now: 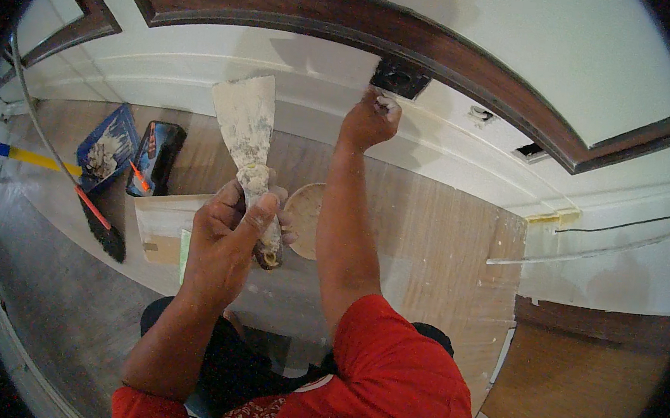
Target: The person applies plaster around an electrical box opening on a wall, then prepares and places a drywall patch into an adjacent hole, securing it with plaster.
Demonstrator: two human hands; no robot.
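The pale wall stretches before us, above the brown floor, with dark trim running along it. Over to the left lie a black-bristled broom and a blue pan with pale scraps in it. A round tub sits partly hidden between the left hand and the right forearm. The scraper is up in the air, caked blade raised, its handle pinched between left thumb and fingers. The right hand reaches to the wall, fingers curled just below the black box; whether they pinch anything, I can't tell.
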